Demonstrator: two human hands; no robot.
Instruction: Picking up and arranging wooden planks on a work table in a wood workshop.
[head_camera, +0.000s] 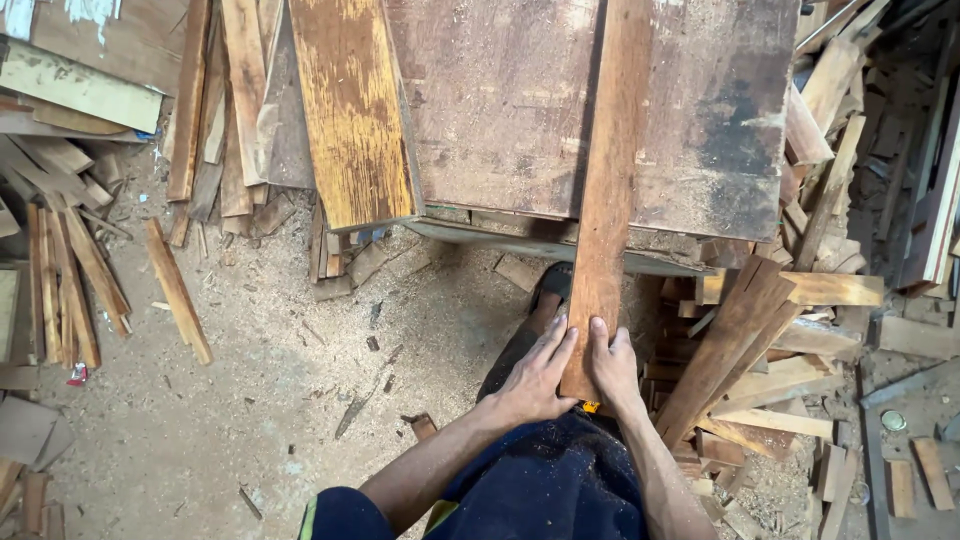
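1. Both hands hold the near end of one long brown plank (607, 190). The left hand (535, 375) lies flat on its left edge with the fingers stretched forward, and the right hand (615, 368) clasps the right edge, with the thumb on top. Neither hand closes fully around the wood; the grip is more a pressing from two sides.

2. The plank lies with its far part on a big worn wooden board (500, 110), and its near end sticks out over the edge, above the person's leg and foot.

3. Its long axis runs almost straight away from the person, leaning a little to the right at the far end. The broad face looks up.

4. What could go wrong, as I judge it:
   - The near end has no support, so if the hands loosen, the plank may tip or slide down on the foot.
   - The rough edges may give splinters to the bare fingers.
   - The floor (270, 400) is covered with sawdust and the pile of offcuts (760, 340) lies just beside the right leg, so a step could slip or stumble.
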